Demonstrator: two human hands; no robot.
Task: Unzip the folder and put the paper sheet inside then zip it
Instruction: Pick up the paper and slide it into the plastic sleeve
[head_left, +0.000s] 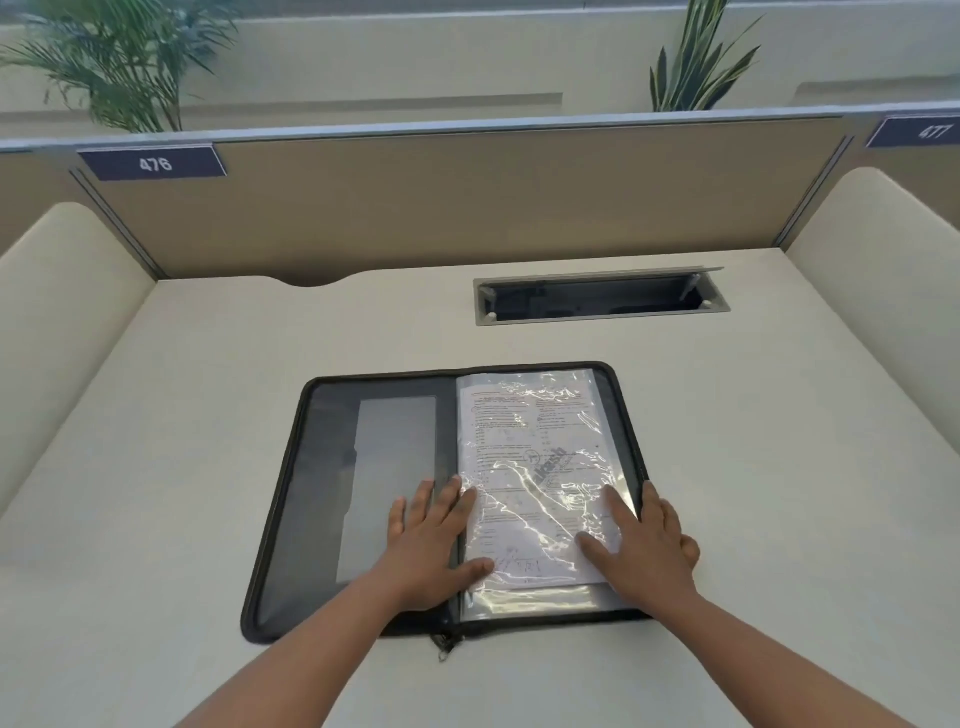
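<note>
Unzipped and lying open at lower centre of the counter: folder, paper sheet already sleeved, left hand and right hand flat, released, gripping nothing; closing and zipping left.

I see a cream desk top with a grey rectangular cable slot, its lid raised. Behind stands a tan partition panel with dark blue number plates 476 and 477. Two green plants rise behind it.

My one head camera looks forward and steeply down, close over the desk, facing the partition.
</note>
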